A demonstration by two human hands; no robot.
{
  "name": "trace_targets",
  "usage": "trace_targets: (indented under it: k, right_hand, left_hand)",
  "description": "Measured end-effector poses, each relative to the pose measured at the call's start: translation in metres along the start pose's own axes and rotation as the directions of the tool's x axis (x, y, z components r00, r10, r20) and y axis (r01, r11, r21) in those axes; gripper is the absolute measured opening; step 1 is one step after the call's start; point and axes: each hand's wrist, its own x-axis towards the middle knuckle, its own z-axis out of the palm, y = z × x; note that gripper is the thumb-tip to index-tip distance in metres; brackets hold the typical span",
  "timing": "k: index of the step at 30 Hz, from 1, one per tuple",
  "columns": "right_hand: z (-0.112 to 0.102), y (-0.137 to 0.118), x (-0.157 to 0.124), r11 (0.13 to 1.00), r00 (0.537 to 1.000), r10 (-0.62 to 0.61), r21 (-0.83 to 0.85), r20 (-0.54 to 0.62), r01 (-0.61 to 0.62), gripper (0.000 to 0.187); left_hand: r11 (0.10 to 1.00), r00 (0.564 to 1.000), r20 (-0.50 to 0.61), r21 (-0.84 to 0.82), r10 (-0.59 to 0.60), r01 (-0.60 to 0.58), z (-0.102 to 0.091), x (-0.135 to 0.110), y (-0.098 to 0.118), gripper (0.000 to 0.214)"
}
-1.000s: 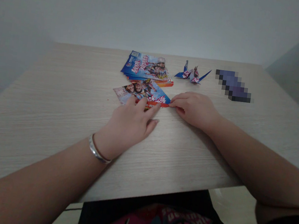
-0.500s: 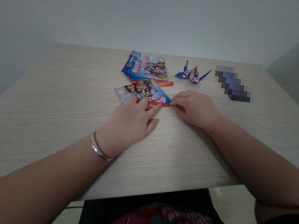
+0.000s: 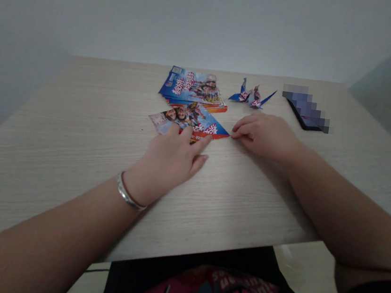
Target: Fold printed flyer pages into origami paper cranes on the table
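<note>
A printed paper flyer (image 3: 202,119), folded to a pointed corner on its right, lies on the table in front of me. My left hand (image 3: 176,156) rests on its near edge, fingers spread and pressing it flat; they cover part of the print. At the flyer's right tip is my right hand (image 3: 259,134), with thumb and forefinger pinched together at the very point of the corner. Whether the tip is still between those fingers is hard to see.
Behind the flyer sits a stack of flyers (image 3: 188,86). To its right stand folded paper cranes (image 3: 251,98). A dark phone (image 3: 304,112), partly pixelated, lies farther right. The pale wooden table (image 3: 78,118) meets a wall at the back.
My right hand has slid slightly right and away from me, baring more of the flyer's pointed corner. The left hand stays in place on the paper.
</note>
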Motion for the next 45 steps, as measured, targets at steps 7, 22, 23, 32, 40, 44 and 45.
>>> trace_targets:
  k: [7, 22, 23, 32, 40, 44, 45]
  right_hand:
    - [0.011, -0.009, 0.003, 0.985, 0.973, -0.093, 0.124, -0.213, 0.121, 0.035]
    - [-0.002, -0.029, 0.005, 0.98, 0.986, -0.153, -0.12, 0.066, 0.16, 0.028]
    - [-0.002, -0.03, 0.006, 0.976, 0.983, -0.166, -0.13, 0.073, 0.175, 0.028]
    - [-0.002, -0.033, 0.01, 0.965, 0.977, -0.179, -0.176, 0.113, 0.197, 0.027]
    - [-0.002, -0.03, 0.007, 0.975, 0.983, -0.153, -0.147, 0.102, 0.167, 0.029]
    - [-0.001, -0.03, 0.007, 0.976, 0.982, -0.15, -0.144, 0.114, 0.165, 0.027]
    - [-0.001, -0.03, 0.007, 0.977, 0.982, -0.143, -0.143, 0.12, 0.159, 0.027]
  left_hand:
    - [1.0, 1.0, -0.006, 0.028, 0.011, -0.011, 0.001, 0.0, 0.0, 0.052]
    - [1.0, 1.0, -0.016, 0.021, 0.009, -0.008, 0.0, 0.002, 0.001, 0.053]
    - [1.0, 1.0, -0.016, 0.02, 0.007, -0.007, -0.001, 0.002, 0.001, 0.052]
    - [1.0, 1.0, -0.029, 0.01, 0.011, -0.01, 0.0, 0.0, 0.002, 0.053]
    - [1.0, 0.999, 0.046, 0.023, 0.005, -0.006, -0.007, 0.001, 0.001, 0.054]
    - [1.0, 0.998, 0.066, -0.013, 0.004, -0.004, 0.001, -0.002, -0.003, 0.057]
    - [1.0, 0.997, 0.071, -0.024, 0.006, -0.005, 0.003, -0.002, -0.004, 0.058]
